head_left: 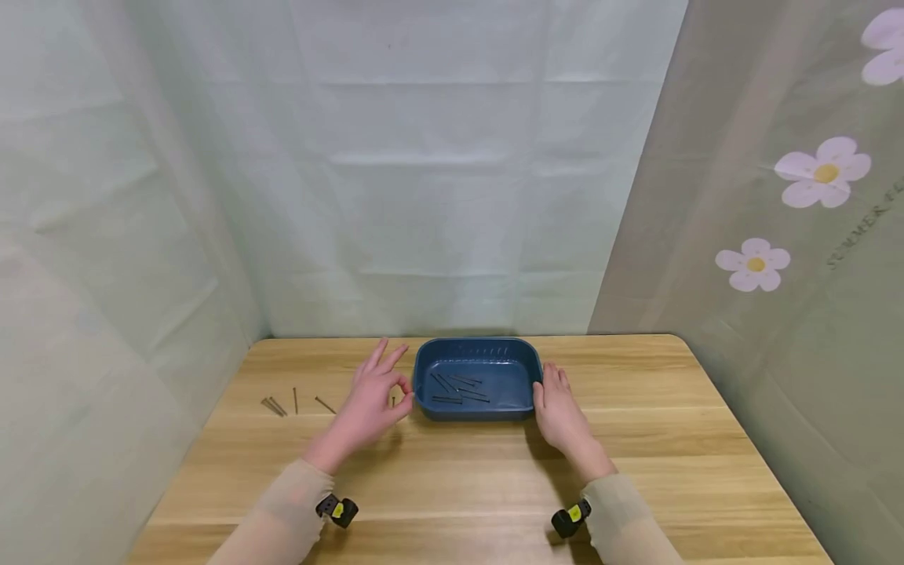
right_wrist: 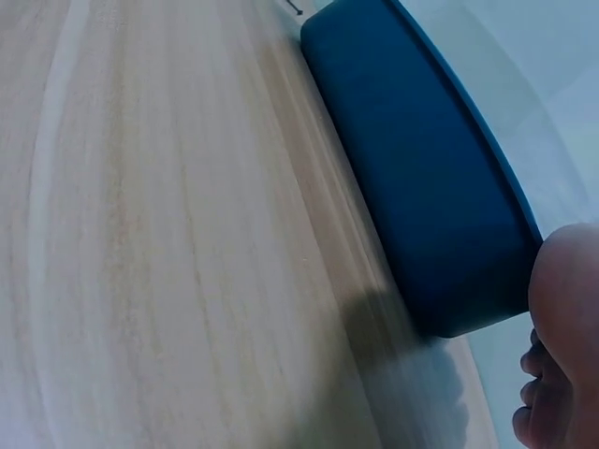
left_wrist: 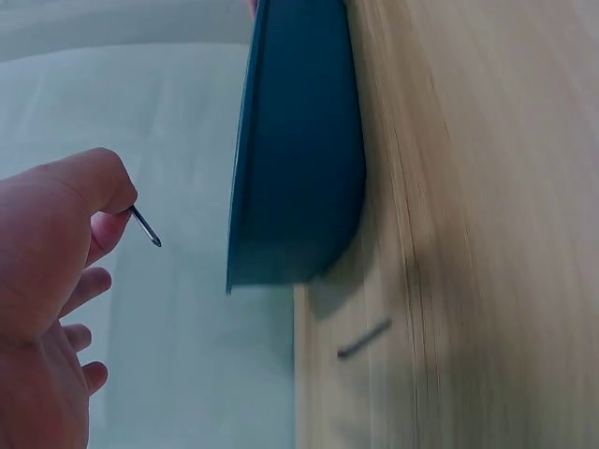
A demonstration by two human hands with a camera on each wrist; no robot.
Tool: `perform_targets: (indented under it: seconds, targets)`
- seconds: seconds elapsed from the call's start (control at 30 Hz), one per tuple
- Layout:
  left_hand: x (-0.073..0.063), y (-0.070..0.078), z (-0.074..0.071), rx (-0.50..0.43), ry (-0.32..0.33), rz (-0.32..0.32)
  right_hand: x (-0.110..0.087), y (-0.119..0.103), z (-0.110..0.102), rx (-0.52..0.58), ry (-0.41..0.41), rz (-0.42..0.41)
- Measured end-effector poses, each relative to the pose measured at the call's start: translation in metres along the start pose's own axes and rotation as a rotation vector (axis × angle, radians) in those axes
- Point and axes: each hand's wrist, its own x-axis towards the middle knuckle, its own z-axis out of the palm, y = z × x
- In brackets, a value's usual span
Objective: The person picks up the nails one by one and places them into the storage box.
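Observation:
In the head view my left hand point(head_left: 370, 402) is at the left end of a blue tray point(head_left: 510, 386). Thumb and index finger pinch a nail point(left_wrist: 145, 226), its pointed end sticking out in the left wrist view; the other fingers are spread. My right hand point(head_left: 561, 412) rests against the tray's right end with fingers extended, its thumb at the rim in the right wrist view. Several dark nails point(head_left: 475, 394) lie scattered on the tray's floor. Another nail point(left_wrist: 363, 339) lies on the table beside the tray, below the left hand.
Left of the left hand, a small group of nails point(head_left: 272, 406), an upright-looking single nail point(head_left: 296, 400) and a slanted nail point(head_left: 325, 405) are on the wooden table point(head_left: 466, 486). A pale curtain point(head_left: 438, 196) hangs behind the table's back edge, with flowered fabric at right.

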Motion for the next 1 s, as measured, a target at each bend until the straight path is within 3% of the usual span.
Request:
perform_targets:
  seconds: [0.2,0.33,0.6,0.73,1.0]
  targets:
    - [0.011,0.016,0.015,-0.011,-0.008,0.013,-0.001,0.000,-0.002,0.005,-0.019,-0.001]
    - [0.021,0.022,0.022,0.039,-0.005,0.024,-0.001,0.001,-0.002,-0.006,-0.023,-0.006]
    - [0.042,0.031,0.036,0.149,-0.114,0.044,0.000,-0.002,-0.001,0.001,-0.004,-0.014]
    - [0.046,0.033,0.045,0.145,-0.147,0.056,0.001,-0.003,0.000,0.007,-0.001,-0.016]
    - [0.049,0.029,0.060,0.147,-0.145,0.057,0.001,-0.002,0.000,-0.002,-0.005,0.002]
